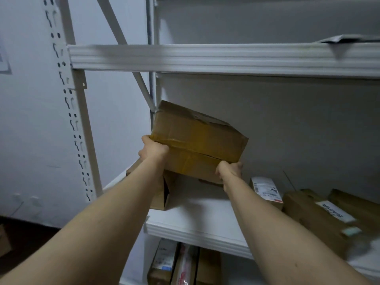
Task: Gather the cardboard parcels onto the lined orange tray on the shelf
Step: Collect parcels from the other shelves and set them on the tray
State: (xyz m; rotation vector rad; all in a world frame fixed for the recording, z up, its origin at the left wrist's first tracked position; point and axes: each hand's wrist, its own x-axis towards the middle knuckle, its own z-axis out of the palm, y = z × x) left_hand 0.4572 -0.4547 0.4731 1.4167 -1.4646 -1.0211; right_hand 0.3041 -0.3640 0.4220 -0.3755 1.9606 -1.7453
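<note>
The room is dim, and the light is cool and flat, laying a bluish cast on the wall [30, 120] at the left. The person's forearms [102, 212] and the white shelf board [195, 208] are the brightest parts; the back of the bay under the upper beam [205, 56] sinks into grey. The held parcel [197, 140] throws a soft shadow on the board beneath it. The perforated upright [67, 120] leans and bows from the wide lens. The beam's edges streak with motion blur, and the parcels [316, 219] at lower right are smeared.
</note>
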